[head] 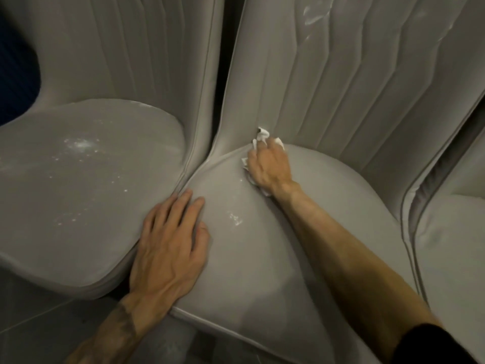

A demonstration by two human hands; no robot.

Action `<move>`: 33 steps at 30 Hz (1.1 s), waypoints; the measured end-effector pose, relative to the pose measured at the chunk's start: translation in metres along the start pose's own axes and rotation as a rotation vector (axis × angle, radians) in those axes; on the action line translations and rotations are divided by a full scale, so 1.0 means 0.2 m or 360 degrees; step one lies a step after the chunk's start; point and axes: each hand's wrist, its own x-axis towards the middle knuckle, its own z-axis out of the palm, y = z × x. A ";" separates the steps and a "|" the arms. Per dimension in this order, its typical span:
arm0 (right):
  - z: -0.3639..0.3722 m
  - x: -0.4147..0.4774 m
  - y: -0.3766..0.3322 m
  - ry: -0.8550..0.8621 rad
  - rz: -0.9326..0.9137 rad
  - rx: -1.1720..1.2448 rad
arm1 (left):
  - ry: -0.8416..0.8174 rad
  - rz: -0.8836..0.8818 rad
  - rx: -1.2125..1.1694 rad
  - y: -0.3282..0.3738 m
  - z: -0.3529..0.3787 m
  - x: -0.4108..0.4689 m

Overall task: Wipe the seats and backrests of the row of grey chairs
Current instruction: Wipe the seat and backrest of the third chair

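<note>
1. A crumpled white tissue [262,139] is gripped by the right hand [267,166], pressed at the middle seat [262,245] back crease.
2. The left hand [168,245] is laid flat, fingers [183,203] spread, holding nothing.
3. Wet specks beyond those fingers on the left seat [78,179] (probably unwiped), smears on the backrest [328,61] too.

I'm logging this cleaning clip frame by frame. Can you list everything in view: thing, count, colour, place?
Chairs: three, grey; left chair, middle chair, right chair partly in view.
Wet speckles: whitish, on left seat, middle seat, middle backrest.
Paper wipe: one, white, crumpled at the middle seat's back crease.
Floor: grey tiles, bottom left.
Left hand: flat on the middle seat's left edge.
Right hand: clutching the wipe.
</note>
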 end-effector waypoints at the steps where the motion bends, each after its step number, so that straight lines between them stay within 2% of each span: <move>1: -0.01 0.00 0.04 -0.0052 -0.0034 -0.0065 | -0.0011 0.0004 0.0002 0.00 0.00 0.00; 6: -0.06 -0.06 0.29 -0.0117 0.0180 -0.0233 | -0.0020 -0.0016 0.0000 0.00 0.00 0.00; 9: -0.03 0.00 0.07 -0.0094 0.0121 -0.0212 | -0.0036 -0.0033 -0.0013 0.01 -0.01 0.00; 11: 0.00 0.00 -0.02 -0.0070 -0.0028 -0.0172 | -0.0053 -0.0037 -0.0032 0.02 -0.02 0.00; 15: -0.06 -0.07 0.14 -0.0209 -0.0133 -0.0053 | -0.0058 -0.0035 -0.0041 0.01 -0.02 -0.01; 18: -0.06 -0.05 0.18 -0.0161 0.0111 -0.0081 | -0.0070 -0.0048 -0.0029 0.01 -0.01 0.00; 20: -0.04 -0.02 0.03 -0.0052 0.0291 0.0160 | -0.0066 -0.0045 -0.0016 0.01 -0.01 0.00; 21: -0.01 -0.03 -0.06 0.0034 0.0277 0.0262 | -0.0064 -0.0038 -0.0006 0.01 0.00 0.00; 23: 0.02 -0.07 -0.16 0.0087 0.0043 0.0270 | -0.0063 -0.0033 -0.0004 0.00 0.00 0.00; 25: -0.03 -0.10 -0.11 -0.0082 -0.0202 0.0144 | -0.0066 -0.0018 -0.0003 -0.01 0.00 0.00; 27: -0.07 -0.07 0.05 -0.0254 -0.0339 -0.0152 | -0.0052 -0.0022 -0.0005 -0.01 0.00 0.00; 28: -0.09 -0.06 0.13 -0.0283 -0.0311 -0.0283 | -0.0047 -0.0020 0.0000 -0.01 0.01 0.00; 30: -0.10 -0.05 0.18 -0.0202 -0.0134 -0.0312 | -0.0055 -0.0042 0.0004 -0.01 0.01 0.00; 33: -0.04 -0.06 -0.01 0.0044 -0.0103 0.0034 | -0.0053 -0.0044 0.0014 -0.01 0.02 0.00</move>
